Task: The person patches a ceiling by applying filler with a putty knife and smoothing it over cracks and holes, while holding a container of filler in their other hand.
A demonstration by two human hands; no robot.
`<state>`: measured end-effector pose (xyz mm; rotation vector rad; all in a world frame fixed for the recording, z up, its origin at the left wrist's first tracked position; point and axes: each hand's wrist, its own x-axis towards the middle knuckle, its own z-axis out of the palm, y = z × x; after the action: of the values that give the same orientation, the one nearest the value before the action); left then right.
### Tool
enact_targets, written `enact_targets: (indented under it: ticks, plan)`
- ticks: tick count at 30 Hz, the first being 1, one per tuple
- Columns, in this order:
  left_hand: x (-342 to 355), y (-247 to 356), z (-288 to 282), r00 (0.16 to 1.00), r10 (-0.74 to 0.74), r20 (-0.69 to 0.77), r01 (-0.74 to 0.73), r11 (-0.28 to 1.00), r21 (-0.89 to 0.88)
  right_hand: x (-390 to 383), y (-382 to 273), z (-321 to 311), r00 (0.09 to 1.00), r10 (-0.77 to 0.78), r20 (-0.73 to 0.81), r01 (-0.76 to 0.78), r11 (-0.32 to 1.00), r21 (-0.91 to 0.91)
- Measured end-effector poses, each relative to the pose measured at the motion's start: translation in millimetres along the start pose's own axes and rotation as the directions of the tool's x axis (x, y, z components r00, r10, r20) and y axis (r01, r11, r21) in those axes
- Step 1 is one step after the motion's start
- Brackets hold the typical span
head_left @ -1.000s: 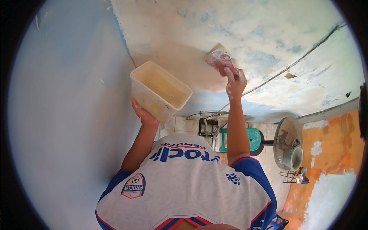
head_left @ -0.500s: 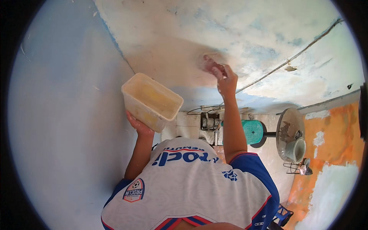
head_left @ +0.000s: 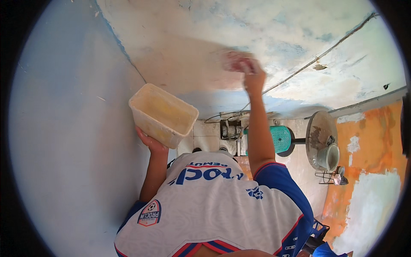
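Observation:
My left hand [head_left: 150, 141] holds a rectangular, off-white plastic tub [head_left: 150, 125] from below and the side. The tub tilts, and yellowish residue shows inside it. In front of me, my right hand [head_left: 254, 78] is raised and closed round a reddish pad [head_left: 235, 62]. Motion blurs the pad, so I cannot tell whether it is a sponge or a cloth. It lies at a patchy white and pale blue wall [head_left: 184, 60], over a brownish smoothed area. Whitish smears cover the fingers of that hand.
A plain blue-grey wall [head_left: 64, 128] stands close on my left. A cable [head_left: 319, 58] crosses the front wall. Rightward are a teal stool [head_left: 280, 139], a round table [head_left: 314, 141] with a grey bucket [head_left: 329, 157], and an orange wall [head_left: 372, 145]. Blue cloth [head_left: 329, 250] shows at the lower right.
My right hand has moved slightly up the wall with the pad, now more blurred. The tub has shifted a little left in view. Blue cloth has appeared at the lower right.

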<state>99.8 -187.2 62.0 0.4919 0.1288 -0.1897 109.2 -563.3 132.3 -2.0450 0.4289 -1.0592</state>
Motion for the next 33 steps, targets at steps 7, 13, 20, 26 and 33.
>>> enact_targets:
  ticks: [7, 13, 20, 26, 33]
  plan:
    - [-5, 2, -9, 0.998, 0.032, -0.047, -0.033, 0.999, -0.017, 10, -27, -91, 0.987, 0.121, -0.105, -0.068, 0.908, 0.413]
    - [-4, 0, -2, 1.0, -0.021, 0.013, 0.022, 0.999, -0.026, -19, -21, 33, 0.988, 0.016, 0.156, -0.016, 1.0, -0.003]
    - [-8, 7, -14, 1.0, 0.004, -0.029, -0.006, 0.999, -0.054, 5, -12, -87, 0.906, 0.163, -0.39, -0.039, 0.951, 0.306]
    - [-7, 8, -17, 0.999, -0.033, -0.017, 0.033, 0.999, -0.029, -50, -35, 43, 0.951, -0.098, 0.293, 0.102, 0.995, 0.004]
    - [-11, 15, -10, 0.994, -0.002, -0.105, 0.002, 1.0, -0.005, 25, 18, -79, 0.929, 0.129, -0.346, -0.04, 0.966, 0.255]
